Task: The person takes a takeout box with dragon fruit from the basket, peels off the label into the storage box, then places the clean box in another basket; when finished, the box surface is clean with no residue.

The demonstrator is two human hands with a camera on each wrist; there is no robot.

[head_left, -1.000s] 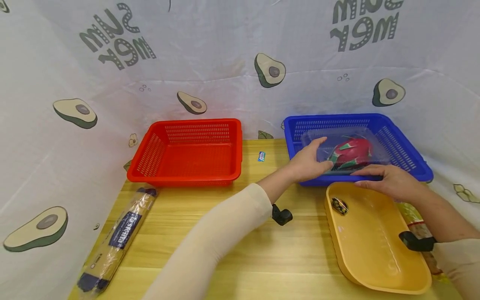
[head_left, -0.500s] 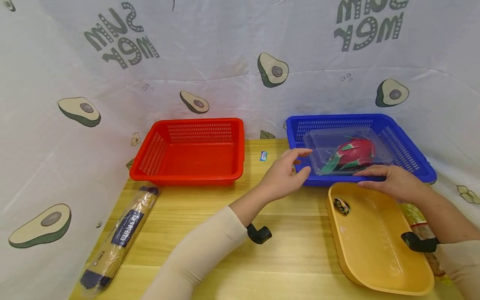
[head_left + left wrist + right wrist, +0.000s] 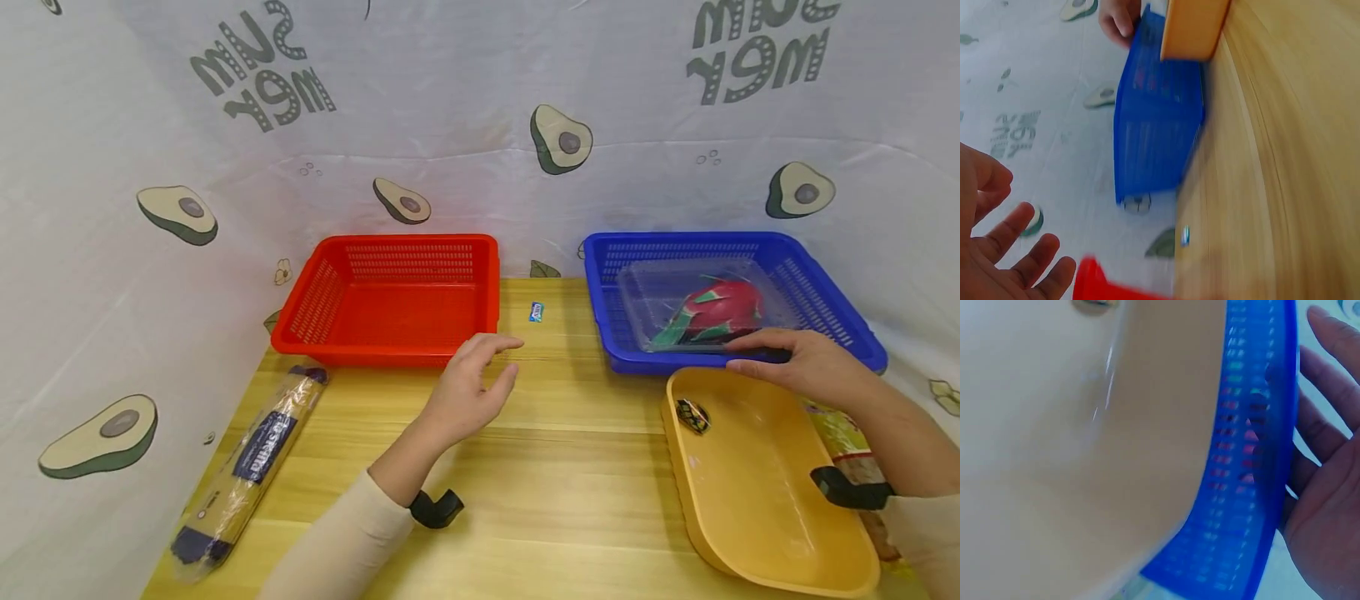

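Note:
My left hand (image 3: 467, 394) is in the air over the table, in front of the red basket's (image 3: 386, 360) right front corner, with its fingers loosely bent and nothing held. In the left wrist view its fingers (image 3: 1041, 253) are spread. My right hand (image 3: 806, 362) is at the front rim of the blue basket (image 3: 660, 364); in the right wrist view its extended fingers (image 3: 1329, 381) reach behind the rim. Inside the blue basket is a clear plastic box (image 3: 645, 283) with a pink and green dragon fruit (image 3: 723, 308) showing through it.
A yellow tray (image 3: 772, 500) in front of the blue basket holds a small dark wrapped piece (image 3: 693, 416). Beside it lies a printed bag (image 3: 851, 442), partly hidden by my right arm. A long spaghetti pack (image 3: 255, 467) lies at left. A small packet (image 3: 536, 312) sits between the baskets.
My left hand has come away from the clear box and moved left and nearer, toward the red basket. My right hand stays at the blue rim. The head view has shifted slightly left.

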